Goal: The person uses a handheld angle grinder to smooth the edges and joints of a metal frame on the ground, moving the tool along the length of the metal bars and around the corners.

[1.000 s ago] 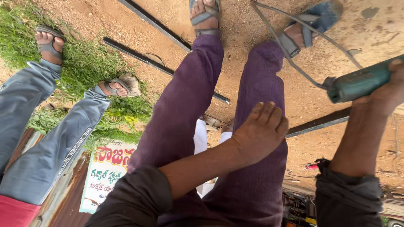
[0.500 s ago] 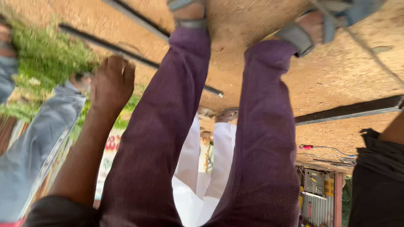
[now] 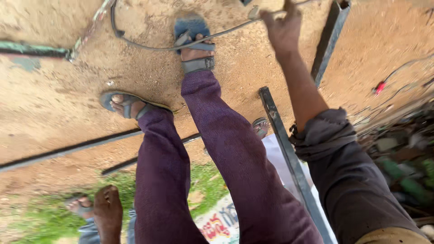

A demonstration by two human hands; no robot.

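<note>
Upside-down head view, motion blur. Right hand [image 3: 284, 28] reaches out over the dirt ground [image 3: 58, 99], fingers spread and loosely curled, tips touching or just about on a grey cable [image 3: 153, 46] that runs across the ground and over the toe of the blue sandal [image 3: 194, 34] on the person's foot; cannot tell if the fingers actually close on the cable, looks like a light pinch at most. Left hand [image 3: 107, 212] hangs low at the frame edge, fingers relaxed and half curled, holding nothing, well apart from the cable, near the grass patch [image 3: 49, 221]. The cable lies just beside and partly under the right hand, its other stretch loops away toward a green-painted metal bar [image 3: 36, 49]. A dark square steel tube [image 3: 327, 40] lies just beside the right forearm, and a second long steel bar [image 3: 289, 158] runs between the purple-trousered leg [image 3: 235, 153] and the right sleeve. Risks, as a judgement: the cable crosses the sandal, so pulling it could snag the foot or trip the person; a weak fingertip grip could let the cable slip; the forearm is close to the tube's open end, so it could scrape on the edge; the 2 loose bars underfoot could roll if stepped on. Another person's sandalled foot [image 3: 77, 207] shows near the left hand, apart from it.
</note>
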